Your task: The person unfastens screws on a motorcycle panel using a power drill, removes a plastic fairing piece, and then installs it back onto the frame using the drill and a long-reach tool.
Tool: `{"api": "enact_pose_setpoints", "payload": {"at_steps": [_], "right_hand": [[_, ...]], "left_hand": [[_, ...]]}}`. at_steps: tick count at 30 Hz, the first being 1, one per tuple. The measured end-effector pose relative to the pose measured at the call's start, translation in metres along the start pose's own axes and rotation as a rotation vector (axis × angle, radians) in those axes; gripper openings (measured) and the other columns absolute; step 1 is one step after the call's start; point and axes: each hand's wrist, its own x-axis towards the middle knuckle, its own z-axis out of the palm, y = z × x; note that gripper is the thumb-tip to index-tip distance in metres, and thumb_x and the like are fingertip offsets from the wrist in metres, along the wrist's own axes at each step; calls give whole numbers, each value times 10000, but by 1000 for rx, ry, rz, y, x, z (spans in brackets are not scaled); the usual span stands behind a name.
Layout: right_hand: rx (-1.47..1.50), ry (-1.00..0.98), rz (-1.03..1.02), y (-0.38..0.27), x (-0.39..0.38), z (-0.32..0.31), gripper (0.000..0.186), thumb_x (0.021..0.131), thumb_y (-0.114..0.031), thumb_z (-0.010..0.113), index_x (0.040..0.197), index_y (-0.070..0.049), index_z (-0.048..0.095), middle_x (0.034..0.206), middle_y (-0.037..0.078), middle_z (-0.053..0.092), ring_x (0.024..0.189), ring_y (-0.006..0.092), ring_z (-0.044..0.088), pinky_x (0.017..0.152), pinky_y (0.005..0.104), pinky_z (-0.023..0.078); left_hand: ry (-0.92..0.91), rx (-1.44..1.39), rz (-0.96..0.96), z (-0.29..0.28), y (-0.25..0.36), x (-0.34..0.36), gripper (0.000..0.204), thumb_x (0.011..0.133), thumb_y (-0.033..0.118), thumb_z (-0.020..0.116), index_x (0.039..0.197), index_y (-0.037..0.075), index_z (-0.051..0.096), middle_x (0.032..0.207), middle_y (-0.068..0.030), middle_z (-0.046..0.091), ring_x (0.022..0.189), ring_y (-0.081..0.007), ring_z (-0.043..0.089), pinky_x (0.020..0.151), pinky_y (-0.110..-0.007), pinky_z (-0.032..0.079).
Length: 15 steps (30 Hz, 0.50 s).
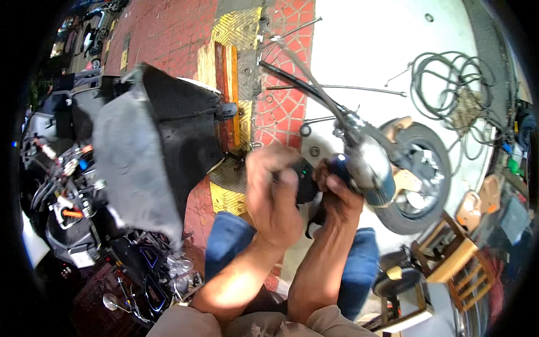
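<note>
My left hand [274, 199], smeared by motion, curls round a black device [303, 182] with small green lights, perhaps a power tool. My right hand [339, 205] is closed beside it, against a dark shiny part [342, 171] at the lower end of a metal fork assembly [362, 151]; exactly what its fingers grip is hidden. The assembly leans over a wheel [404, 216] with a dark tyre lying on the pale floor, with a long black tube [286, 76] running up from it.
Dark scooter bodywork [185, 135] is at left by wooden planks [230, 67], with more motorbike parts [73, 224] beyond. Rods [365, 90] and small rings [306, 130] lie on the ground. A coiled hose [426, 84] is at upper right, wooden stools [460, 269] at lower right.
</note>
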Motion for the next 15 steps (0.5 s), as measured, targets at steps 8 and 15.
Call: {"api": "enact_pose_setpoints", "payload": {"at_steps": [8, 15], "right_hand": [[-435, -208, -415, -311, -110, 222, 445, 809, -168, 794, 1174, -4, 600, 868, 82, 573, 816, 204, 543, 771, 334, 442], [-923, -539, -599, -464, -116, 403, 559, 907, -140, 745, 1381, -4, 481, 1185, 97, 611, 1166, 239, 572, 1081, 380, 441]], "left_hand": [[-394, 93, 334, -46, 301, 22, 481, 819, 120, 650, 1288, 18, 612, 1361, -191, 603, 1281, -411, 546, 1076, -505, 436], [-165, -215, 640, -41, 448, 154, 650, 800, 98, 736, 1411, -22, 549, 1555, -227, 441, 1446, -469, 397, 1185, -516, 373]]}}
